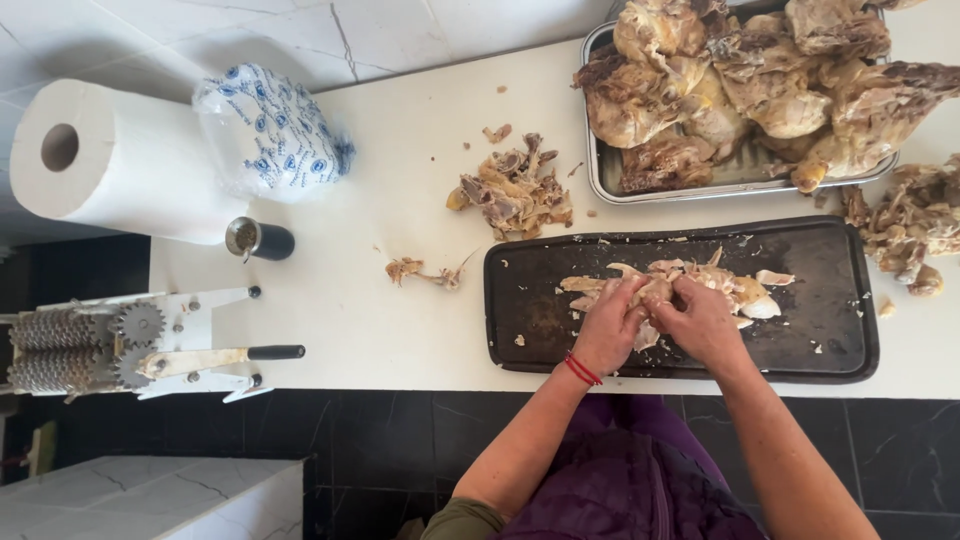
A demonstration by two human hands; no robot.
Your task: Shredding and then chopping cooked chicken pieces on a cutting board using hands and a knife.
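Note:
Both my hands work on a pale piece of cooked chicken [700,282] lying on a black tray [830,330] at the table's near edge. My left hand [612,325], with a red string at the wrist, grips the meat's left part. Close beside it my right hand [703,322] grips the same piece, fingers curled into it. Shreds of pale meat spread on the black tray just beyond my fingers.
A metal tray [603,170] heaped with cooked chicken pieces stands at the back right. Piles of bones and skin [513,192] lie on the white table [380,320], with more scraps [910,222] at far right. At left: paper towel roll [110,160], plastic bag [268,132], small shaker [258,240], geared cutter [120,345].

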